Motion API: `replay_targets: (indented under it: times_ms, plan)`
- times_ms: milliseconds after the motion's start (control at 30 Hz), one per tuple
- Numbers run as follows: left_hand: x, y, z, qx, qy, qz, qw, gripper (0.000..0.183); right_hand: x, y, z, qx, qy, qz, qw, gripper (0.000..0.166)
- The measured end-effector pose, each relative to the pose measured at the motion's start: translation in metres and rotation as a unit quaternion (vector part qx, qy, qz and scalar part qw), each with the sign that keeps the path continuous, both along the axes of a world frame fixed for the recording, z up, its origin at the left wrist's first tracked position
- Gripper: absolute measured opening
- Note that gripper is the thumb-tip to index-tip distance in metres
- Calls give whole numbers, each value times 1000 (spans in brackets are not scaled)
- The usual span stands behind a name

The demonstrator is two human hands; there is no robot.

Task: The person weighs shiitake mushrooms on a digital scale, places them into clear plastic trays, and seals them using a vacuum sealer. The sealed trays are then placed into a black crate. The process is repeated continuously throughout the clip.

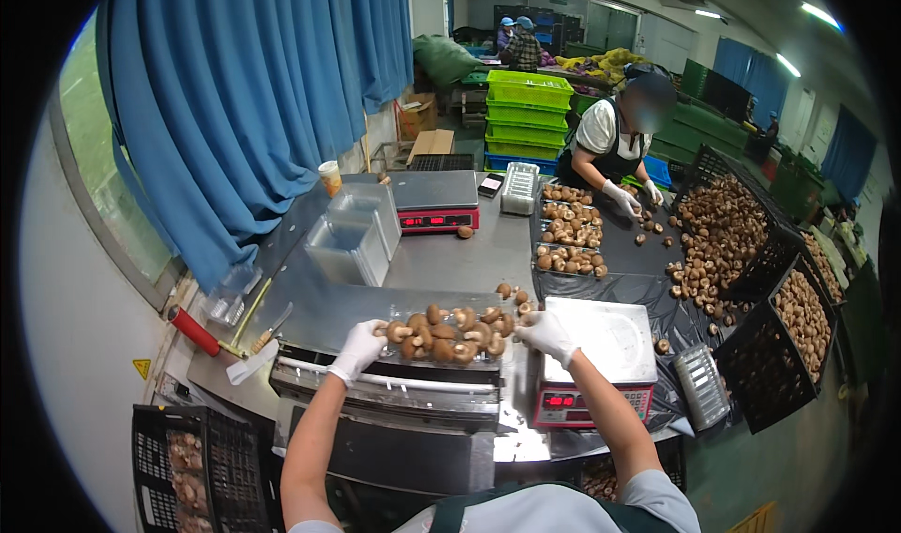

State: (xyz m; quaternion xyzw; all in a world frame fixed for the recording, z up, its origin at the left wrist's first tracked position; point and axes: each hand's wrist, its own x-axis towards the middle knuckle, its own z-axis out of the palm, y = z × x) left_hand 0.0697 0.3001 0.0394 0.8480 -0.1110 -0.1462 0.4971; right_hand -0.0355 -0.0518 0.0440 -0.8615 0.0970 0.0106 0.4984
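Note:
A clear plastic tray of shiitake mushrooms (443, 332) lies level above a film-wrapping machine (387, 385), with the white roller in front of it. My left hand (361, 350), in a white glove, grips the tray's left end. At the opposite end my right hand (549, 336), also gloved, has its fingers on the tray's edge. My right wrist is over a white-topped digital scale (598, 343) with a lit red display. A few loose mushrooms (521, 298) sit just beyond the right end of the tray.
Across the table a co-worker (612, 139) handles mushrooms beside filled trays (570, 223). A black crate (767, 216) spills mushrooms at right. Empty trays (345, 248) stand near a second scale (436, 202). A knife (271, 329) and a red-handled tool (193, 330) lie at left.

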Motion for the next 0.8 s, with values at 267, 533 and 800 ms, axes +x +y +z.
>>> replay_targets:
  times_ms: [267,533,800]
  plan:
    - [62,111,-31,-43,71,-6,997,31,73,107,-25,5,46,-8,999,23]
    - [48,146,-2,144,-239,-126,952,32,17,117,10,-286,-44,-3,957,26]
    - [25,187,20,239,-488,-484,686,22,-48,133,16,-502,-203,347,766,41]
